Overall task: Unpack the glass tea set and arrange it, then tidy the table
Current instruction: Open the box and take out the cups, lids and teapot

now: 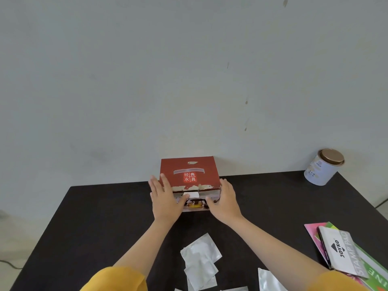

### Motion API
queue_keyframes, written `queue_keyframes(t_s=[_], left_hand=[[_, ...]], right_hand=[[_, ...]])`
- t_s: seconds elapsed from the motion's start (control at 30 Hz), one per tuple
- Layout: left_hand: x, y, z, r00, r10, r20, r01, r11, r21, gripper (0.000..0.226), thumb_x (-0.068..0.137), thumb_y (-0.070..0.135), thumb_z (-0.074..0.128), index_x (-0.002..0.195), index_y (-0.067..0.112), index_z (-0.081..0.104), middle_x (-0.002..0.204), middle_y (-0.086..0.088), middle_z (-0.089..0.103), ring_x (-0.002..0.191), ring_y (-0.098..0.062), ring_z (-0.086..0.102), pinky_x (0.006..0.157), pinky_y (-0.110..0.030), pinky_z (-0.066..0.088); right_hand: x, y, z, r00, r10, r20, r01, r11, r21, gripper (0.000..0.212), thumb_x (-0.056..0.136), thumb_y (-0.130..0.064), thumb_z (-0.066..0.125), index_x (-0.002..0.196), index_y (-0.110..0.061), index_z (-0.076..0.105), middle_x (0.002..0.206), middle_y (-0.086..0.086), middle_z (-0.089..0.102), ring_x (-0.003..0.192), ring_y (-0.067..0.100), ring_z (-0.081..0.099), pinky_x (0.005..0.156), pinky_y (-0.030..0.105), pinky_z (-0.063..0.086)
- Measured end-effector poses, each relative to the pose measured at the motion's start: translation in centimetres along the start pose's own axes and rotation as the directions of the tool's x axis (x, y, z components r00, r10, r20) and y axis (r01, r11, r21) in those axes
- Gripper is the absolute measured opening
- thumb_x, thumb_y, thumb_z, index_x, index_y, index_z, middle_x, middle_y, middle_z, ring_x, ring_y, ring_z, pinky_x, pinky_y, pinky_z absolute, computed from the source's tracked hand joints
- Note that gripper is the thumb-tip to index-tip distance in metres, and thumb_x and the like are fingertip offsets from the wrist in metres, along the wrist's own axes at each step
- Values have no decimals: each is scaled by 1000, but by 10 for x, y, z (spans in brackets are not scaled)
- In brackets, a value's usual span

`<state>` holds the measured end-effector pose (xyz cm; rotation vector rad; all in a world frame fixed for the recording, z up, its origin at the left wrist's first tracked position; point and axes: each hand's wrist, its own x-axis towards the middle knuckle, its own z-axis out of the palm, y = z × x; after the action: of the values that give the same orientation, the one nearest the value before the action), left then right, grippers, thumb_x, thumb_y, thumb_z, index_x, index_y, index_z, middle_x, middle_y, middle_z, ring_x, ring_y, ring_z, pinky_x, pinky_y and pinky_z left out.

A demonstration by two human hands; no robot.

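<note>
A closed red cardboard tea set box (pixel 189 173) with white Chinese characters stands at the far edge of the black table (pixel 105 217), against the wall. Its front face shows a picture of a teapot. My left hand (pixel 164 199) lies flat against the box's left front corner, fingers spread. My right hand (pixel 225 201) presses the right front corner, thumb on the front face. Both hands touch the box from either side. No glassware shows.
Several silver foil sachets (pixel 200 259) lie near the table's front. A white tin with a gold lid (pixel 322 168) leans at the back right. A stamp pad box (pixel 340 250) rests on coloured paper sheets (pixel 315 229) at the right edge.
</note>
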<state>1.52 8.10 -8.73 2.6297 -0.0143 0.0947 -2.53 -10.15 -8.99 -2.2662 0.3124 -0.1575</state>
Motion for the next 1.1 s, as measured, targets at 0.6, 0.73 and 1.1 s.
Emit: queue_keyframes(t_s=[0.6,0.73,1.1], left_hand=[[-85,-18,-4,976,-211,-54,165,878,-449,96,62,39,86,137,14,31,132,-3,46,121,-21,50,92,-40,52],[-109,-24,-6,968,-250,-35,201,848,-491,100,61,44,84,139,14,29,134,-3,46,124,-21,48,94,-41,51],[-86,0,-58,968,-90,-233,-54,835,-548,99,77,30,76,150,22,10,151,4,30,138,-15,29,103,-25,28]], right_hand=[[-82,0,3,998,30,48,-45,936,348,57,83,-18,72,118,-48,39,117,-24,54,109,-13,51,83,10,45],[-104,1,-1,998,22,57,-40,937,348,56,84,-14,71,113,-50,39,114,-23,55,105,-21,49,75,2,43],[-72,-39,-32,994,-109,-30,111,894,434,59,90,-21,65,133,-45,31,128,-36,36,119,-18,33,100,12,27]])
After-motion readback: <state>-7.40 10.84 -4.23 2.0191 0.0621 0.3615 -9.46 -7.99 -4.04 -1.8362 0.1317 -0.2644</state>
